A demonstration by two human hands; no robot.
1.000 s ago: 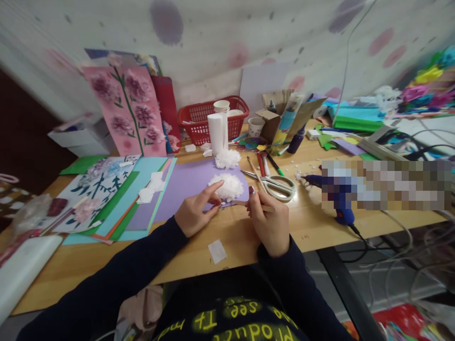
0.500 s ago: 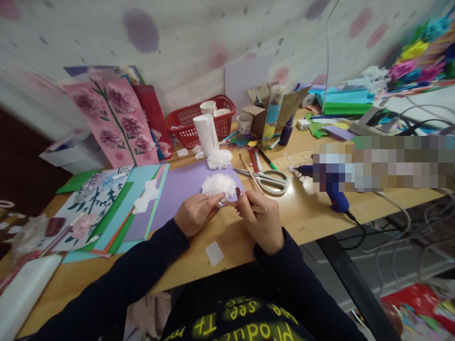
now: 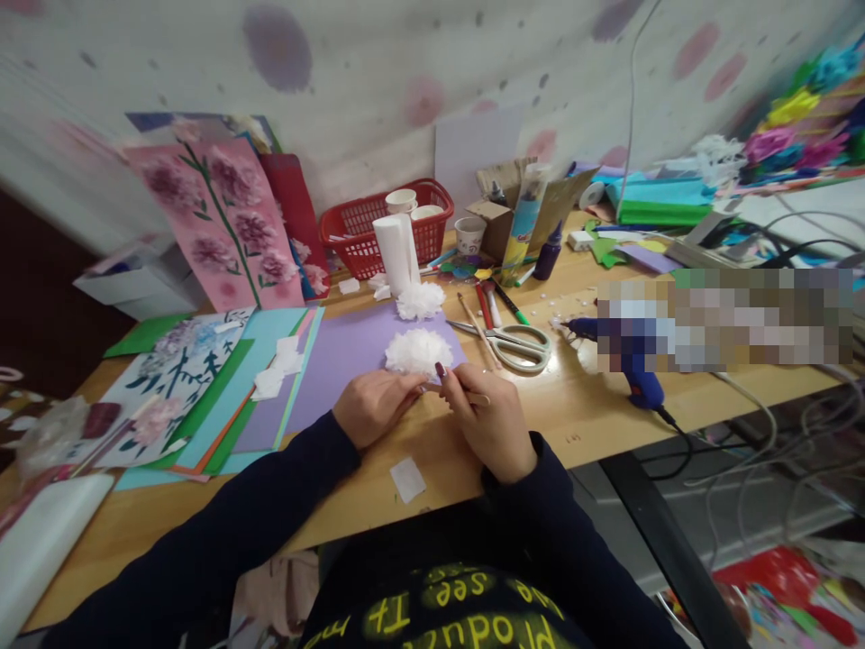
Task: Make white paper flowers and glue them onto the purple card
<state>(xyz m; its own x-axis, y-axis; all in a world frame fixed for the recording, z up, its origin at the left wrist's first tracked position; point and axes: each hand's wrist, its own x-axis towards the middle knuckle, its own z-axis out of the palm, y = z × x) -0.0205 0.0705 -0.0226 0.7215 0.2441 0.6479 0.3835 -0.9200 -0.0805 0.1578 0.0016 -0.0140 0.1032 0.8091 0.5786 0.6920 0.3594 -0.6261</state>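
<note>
My left hand (image 3: 380, 407) is pinched closed at the near edge of a purple sheet (image 3: 338, 351); what its fingertips hold is too small to make out. Close against it, my right hand (image 3: 487, 419) grips a thin wooden stick (image 3: 479, 398), whose blunt end pokes out past the knuckles. Its other end is hidden by the fingers. Just beyond the fingertips lies a fluffy white paper flower (image 3: 419, 350) on the purple sheet. A second white paper flower (image 3: 420, 300) sits behind it. One white paper square (image 3: 408, 479) lies near the table's front edge.
Scissors (image 3: 520, 347), a brush and pens lie right of the flowers. Farther right stands a blue glue gun (image 3: 639, 365) with its cable. A white paper roll (image 3: 396, 252) and red basket (image 3: 338, 225) stand behind. Coloured sheets (image 3: 216, 406) and white squares lie left.
My right hand has shifted slightly left, closer to my left hand, and less of the stick shows. The whole view has moved a little.
</note>
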